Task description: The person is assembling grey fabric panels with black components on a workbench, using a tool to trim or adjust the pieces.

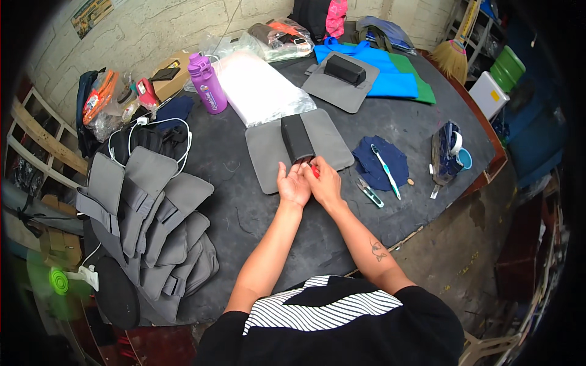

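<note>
A flat grey fabric panel (265, 152) with rounded corners lies on the table in front of me, a raised black sleeve (297, 137) running along its middle. My left hand (295, 188) is palm up at the near end of this sleeve, fingers stretched out and their tips touching its edge or just inside. Beside it, my right hand (326, 183) is closed on a small red object (315, 171), mostly hidden by the fingers. Right of the hands lie thread snips (370, 194) and a toothbrush (386, 171) on a dark blue cloth (366, 161).
Several grey fabric pieces (152, 213) are heaped at the left. Behind the panel are a purple bottle (207, 85), a stack in clear plastic (256, 85) and another grey panel (317, 82) with a black block. A tape roll (456, 143) and blue cup (465, 159) stand at the right edge.
</note>
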Demonstrator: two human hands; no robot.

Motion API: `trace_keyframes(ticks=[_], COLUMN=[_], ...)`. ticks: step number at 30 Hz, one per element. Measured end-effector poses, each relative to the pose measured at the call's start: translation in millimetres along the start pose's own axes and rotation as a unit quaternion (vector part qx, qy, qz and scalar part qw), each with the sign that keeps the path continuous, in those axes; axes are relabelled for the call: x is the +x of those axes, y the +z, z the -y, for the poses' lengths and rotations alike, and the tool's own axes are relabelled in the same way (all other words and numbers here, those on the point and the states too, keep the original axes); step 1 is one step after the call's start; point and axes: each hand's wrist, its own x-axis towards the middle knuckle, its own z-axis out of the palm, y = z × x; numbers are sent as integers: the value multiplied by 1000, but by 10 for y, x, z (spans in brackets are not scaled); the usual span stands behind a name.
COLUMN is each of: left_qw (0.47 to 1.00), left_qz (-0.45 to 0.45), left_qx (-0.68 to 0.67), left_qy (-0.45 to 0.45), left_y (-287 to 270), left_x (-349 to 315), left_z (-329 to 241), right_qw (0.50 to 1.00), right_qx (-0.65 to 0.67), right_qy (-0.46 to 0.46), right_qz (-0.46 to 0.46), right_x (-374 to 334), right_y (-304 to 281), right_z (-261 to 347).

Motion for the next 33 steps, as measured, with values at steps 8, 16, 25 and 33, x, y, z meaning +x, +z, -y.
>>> trace_keyframes(ticks=[8, 16, 25, 33], left_qw=[998, 986, 983, 988], left_qz=[-28, -105, -151, -134], left_qx=[45, 122, 100, 65], left_qy=[33, 50, 34, 26], left_y=[94, -3, 54, -46], left_x=[-17, 57, 35, 46], left_z=[52, 45, 46, -12], right_qw=[999, 990, 993, 990], right_qx=[30, -23, -70, -96], right_qy=[-18, -131, -91, -96], right_qz=[-42, -46, -30, -35], right_x=[62, -9, 24, 59], right_y=[-5, -36, 39, 168], right_z=[-1, 10, 46, 52])
